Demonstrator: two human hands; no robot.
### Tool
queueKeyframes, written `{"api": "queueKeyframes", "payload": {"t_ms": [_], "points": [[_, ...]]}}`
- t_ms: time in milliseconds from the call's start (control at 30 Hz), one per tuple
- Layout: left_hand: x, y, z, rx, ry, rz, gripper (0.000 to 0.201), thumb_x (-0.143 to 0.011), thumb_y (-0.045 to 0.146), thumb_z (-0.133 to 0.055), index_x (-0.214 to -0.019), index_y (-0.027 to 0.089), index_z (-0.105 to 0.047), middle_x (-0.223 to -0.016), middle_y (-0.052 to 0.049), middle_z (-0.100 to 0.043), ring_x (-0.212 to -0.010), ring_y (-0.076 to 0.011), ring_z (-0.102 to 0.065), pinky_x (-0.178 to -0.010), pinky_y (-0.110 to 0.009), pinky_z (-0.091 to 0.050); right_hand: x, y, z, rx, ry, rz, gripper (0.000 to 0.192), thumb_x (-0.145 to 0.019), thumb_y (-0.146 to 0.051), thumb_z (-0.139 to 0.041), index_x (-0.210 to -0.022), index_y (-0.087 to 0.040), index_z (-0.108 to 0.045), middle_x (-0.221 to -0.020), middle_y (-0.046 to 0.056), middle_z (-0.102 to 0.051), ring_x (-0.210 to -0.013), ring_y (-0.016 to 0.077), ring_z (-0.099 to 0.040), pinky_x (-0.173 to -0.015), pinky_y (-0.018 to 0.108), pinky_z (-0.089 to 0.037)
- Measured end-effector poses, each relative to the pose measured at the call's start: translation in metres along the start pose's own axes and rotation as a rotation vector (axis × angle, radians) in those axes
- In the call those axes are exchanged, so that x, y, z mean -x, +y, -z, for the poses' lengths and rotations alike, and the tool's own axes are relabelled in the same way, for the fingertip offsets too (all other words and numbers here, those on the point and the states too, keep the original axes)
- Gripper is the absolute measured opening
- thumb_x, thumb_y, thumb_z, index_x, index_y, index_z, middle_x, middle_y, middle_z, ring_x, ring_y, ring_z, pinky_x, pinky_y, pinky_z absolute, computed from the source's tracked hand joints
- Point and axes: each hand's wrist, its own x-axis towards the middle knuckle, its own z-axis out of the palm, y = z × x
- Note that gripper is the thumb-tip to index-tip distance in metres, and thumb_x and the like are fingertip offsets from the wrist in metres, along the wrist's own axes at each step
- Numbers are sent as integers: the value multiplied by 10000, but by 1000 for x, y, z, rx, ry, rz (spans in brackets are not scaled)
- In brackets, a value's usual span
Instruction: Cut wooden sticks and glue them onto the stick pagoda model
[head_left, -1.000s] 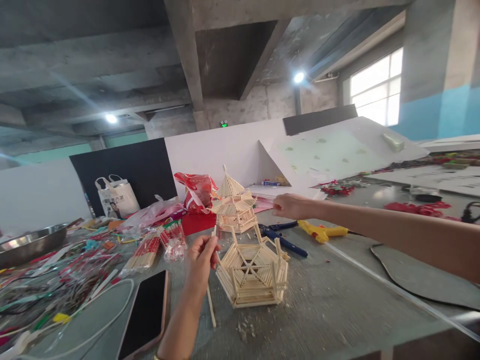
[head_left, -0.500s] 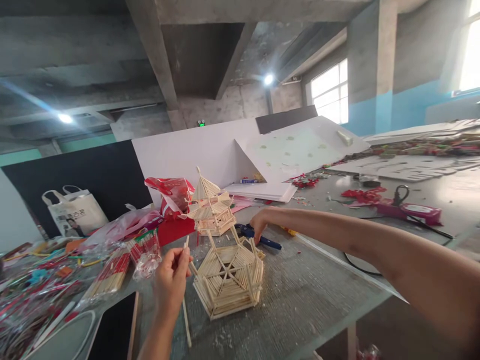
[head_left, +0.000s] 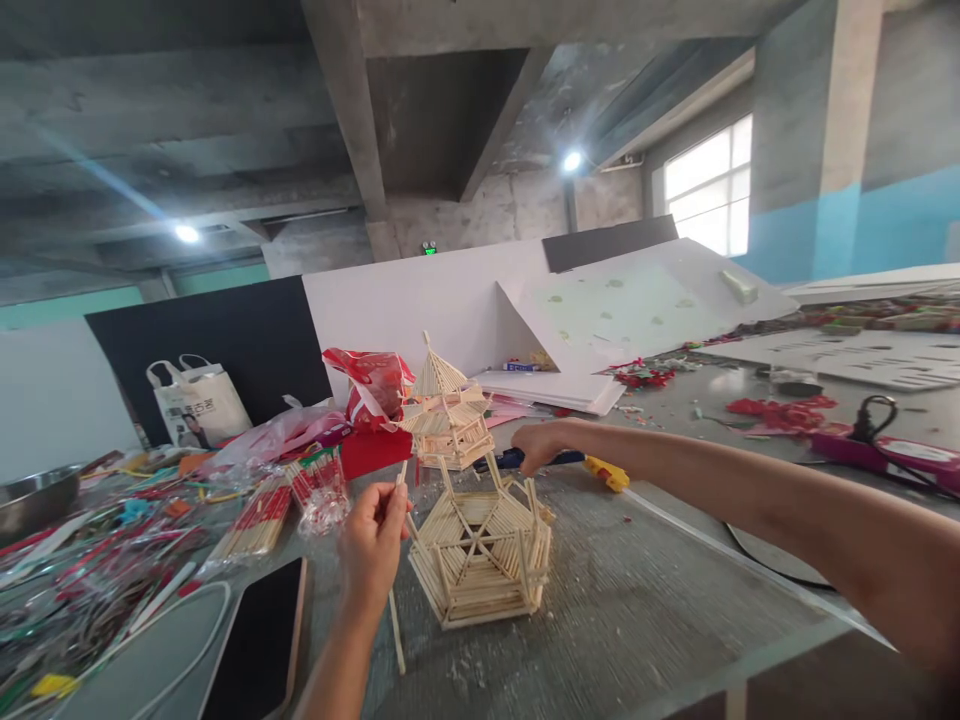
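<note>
My left hand (head_left: 375, 535) pinches a thin wooden stick (head_left: 401, 472) upright between thumb and fingertips, left of a hexagonal stick base (head_left: 480, 560). Several short sticks rise from the base's rim. Behind the base stands a tiered tower of sticks (head_left: 450, 425) with a pointed roof. My right hand (head_left: 544, 443) reaches past the base and is closed around a dark blue-handled tool (head_left: 570, 458); my fingers hide part of it, so its exact kind is unclear. A loose stick (head_left: 397, 635) lies by my left wrist.
A phone (head_left: 259, 640), bundled red-tipped sticks (head_left: 251, 520) and plastic-wrapped clutter lie left. A yellow object (head_left: 607, 474) is beside my right forearm. A red bag (head_left: 371, 385) and white boards (head_left: 555, 388) stand behind; a magenta box with a cable (head_left: 892, 455) sits right.
My right hand has closed on the dark blue-handled tool, and its handle has lifted and turned. The view has swung left. My left hand still holds the stick.
</note>
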Motion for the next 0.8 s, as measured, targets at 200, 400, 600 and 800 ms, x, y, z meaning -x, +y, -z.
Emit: {"api": "queueKeyframes", "payload": {"t_ms": [200, 400, 600, 800], "points": [[-1, -2, 1, 19, 2, 8, 311, -778, 480, -495, -686, 187, -543, -451, 54, -503, -402, -99, -471, -438, -204, -365, 27, -12, 24, 5, 178, 95, 186, -621, -123, -566, -806, -134, -576, -681, 12, -535, -602, 125, -438, -545, 242, -282], [-1, -3, 0, 48, 11, 4, 305, -785, 476, -493, -689, 191, -544, -444, 61, -492, -395, -97, -471, -434, -202, -358, 55, -39, 50, -39, 418, 82, 285, -724, -237, -471, -984, -128, -515, -775, 64, -550, -643, 149, -452, -565, 258, -284], [-2, -1, -1, 59, 118, 12, 290, -794, 458, -490, -691, 193, -545, -466, 56, -516, -405, -96, -486, -448, -203, -367, 79, -95, 52, -52, 453, 92, 208, -709, -281, -460, -856, -140, -503, -750, 76, -560, -602, 137, -448, -544, 263, -280], [-3, 1, 4, 63, 236, 19, 281, -818, 446, -459, -701, 202, -537, -481, 58, -515, -420, -102, -503, -452, -205, -367, 90, -144, 38, -108, 299, 114, 148, -671, -261, -456, -758, -149, -498, -690, 60, -561, -570, 130, -479, -488, 238, -301]]}}
